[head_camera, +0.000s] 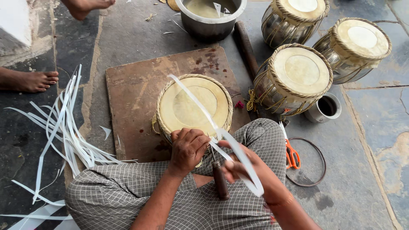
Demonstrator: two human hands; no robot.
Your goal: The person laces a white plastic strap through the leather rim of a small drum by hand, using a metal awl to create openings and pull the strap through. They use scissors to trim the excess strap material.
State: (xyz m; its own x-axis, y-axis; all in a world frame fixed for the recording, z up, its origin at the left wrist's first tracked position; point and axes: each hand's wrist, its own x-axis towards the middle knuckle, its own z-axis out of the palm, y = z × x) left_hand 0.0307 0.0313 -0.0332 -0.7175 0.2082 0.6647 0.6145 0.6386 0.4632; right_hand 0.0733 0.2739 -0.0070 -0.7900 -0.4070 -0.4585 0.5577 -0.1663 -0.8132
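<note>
A small drum [192, 106] with a pale skin head and braided rim stands on a brown wooden board [136, 85], right in front of my crossed legs. My left hand [187, 149] presses on the drum's near rim with fingers curled. My right hand [243, 166] grips a white strap [200, 106] that arcs over the drum head and loops around that hand. A dark-handled tool [220, 181] stands between the two hands; which hand holds it I cannot tell.
Three finished drums [298, 74] stand at the right, with a small metal cup [326, 107] beside them. Orange scissors [292, 154] and a wire ring [311, 162] lie by my right knee. A metal pot [211, 17] sits beyond the board. White strips [64, 127] pile at left. Another person's bare feet [32, 81] rest there.
</note>
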